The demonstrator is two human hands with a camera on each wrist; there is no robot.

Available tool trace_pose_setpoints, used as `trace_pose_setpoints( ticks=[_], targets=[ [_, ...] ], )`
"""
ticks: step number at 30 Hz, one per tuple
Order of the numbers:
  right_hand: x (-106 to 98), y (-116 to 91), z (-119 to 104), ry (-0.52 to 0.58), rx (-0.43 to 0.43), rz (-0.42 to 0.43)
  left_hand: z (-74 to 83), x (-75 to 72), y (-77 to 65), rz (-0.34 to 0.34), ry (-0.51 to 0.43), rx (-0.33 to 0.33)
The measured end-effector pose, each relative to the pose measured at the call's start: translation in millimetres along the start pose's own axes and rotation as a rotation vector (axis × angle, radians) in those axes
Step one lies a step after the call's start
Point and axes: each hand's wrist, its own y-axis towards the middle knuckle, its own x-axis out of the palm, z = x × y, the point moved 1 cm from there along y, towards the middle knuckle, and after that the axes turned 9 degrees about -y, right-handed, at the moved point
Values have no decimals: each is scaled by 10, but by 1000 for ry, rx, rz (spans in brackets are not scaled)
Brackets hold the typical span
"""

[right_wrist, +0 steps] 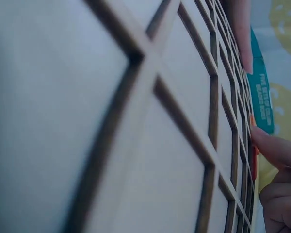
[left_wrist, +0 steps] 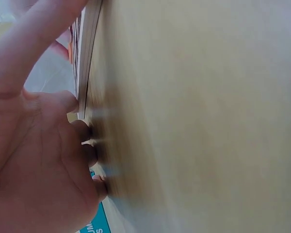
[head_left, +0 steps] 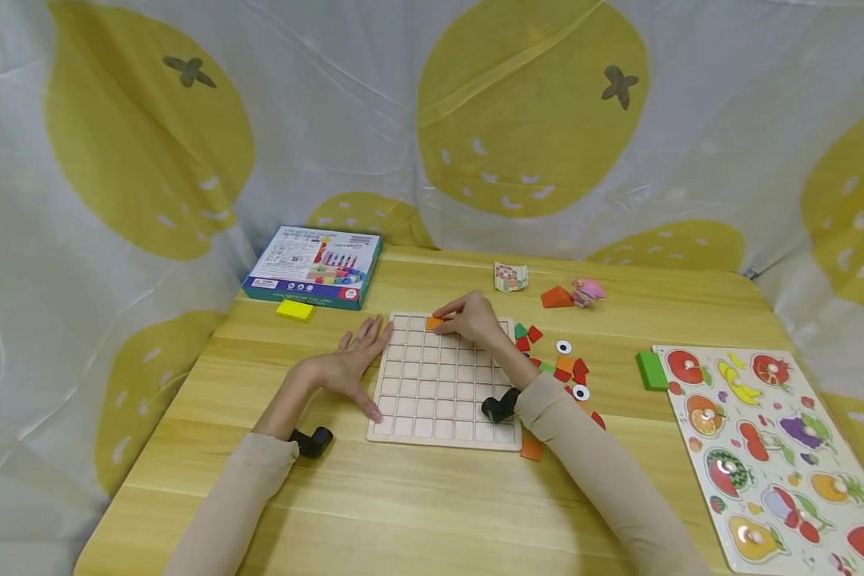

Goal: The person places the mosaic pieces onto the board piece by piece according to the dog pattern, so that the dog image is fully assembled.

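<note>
A pale wooden grid board [head_left: 430, 388] lies flat on the table. My left hand [head_left: 349, 368] spreads along its left side, thumb on the near left corner and index fingertip at the upper left edge. In the left wrist view, the other fingertips [left_wrist: 101, 188] of this hand rest on the tabletop beside the board. My right hand [head_left: 471, 320] reaches over the board to its far row, where thumb and index finger pinch a small orange square tile [head_left: 432, 323] at a cell. A red piece [right_wrist: 254, 162] shows right beside that tile, partly hidden by the fingers.
Loose red, green and orange pieces [head_left: 564, 364] and round eye discs [head_left: 563, 347] lie right of the board. A fruit puzzle [head_left: 713, 376] and green block [head_left: 651, 370] stand farther right. Behind are a boxed set [head_left: 310, 264], yellow block [head_left: 295, 310], picture card [head_left: 511, 277], red block [head_left: 557, 297] and pink figure [head_left: 588, 291].
</note>
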Motion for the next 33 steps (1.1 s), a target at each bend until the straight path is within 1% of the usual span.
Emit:
trace_pose_setpoints(
  ticks=[4, 6, 8, 11, 13, 17, 20, 23, 25, 26, 29, 33],
  targets=[
    [-5, 6, -5, 14, -1, -42, 10, -6, -1, 0, 12, 4],
    [-59, -18, 11, 13, -20, -67, 20, 1, 2, 3, 16, 8],
    [-153, -77, 42, 8, -44, -79, 30, 8, 3, 4, 21, 12],
    [-389, -223, 126, -4, -69, -70, 40, 21, 0, -1, 22, 15],
    [-586, -346, 216, -12, -55, -52, 35, 27, -4, -3, 27, 13],
    [-982, -571, 457, -94, -25, 2, 8, 19, -10, 10, 29, 13],
    [-1174, -679, 656, -164, -19, 15, -12, 12, -28, 15, 29, 6],
    [-1243, -721, 831, -172, 18, -14, -27, 15, -50, 10, 22, 2],
    [-1240, -718, 910, -162, 40, -33, -31, 21, -61, 7, 17, 3],
    [-1232, -708, 936, -162, 37, -36, -33, 23, -62, 8, 17, 5],
    [-1198, -673, 966, -150, 24, -61, -27, 21, -52, 12, 23, 6],
    [-1188, -638, 964, -122, 43, -91, -2, 16, -16, 13, 28, 19]
  ],
)
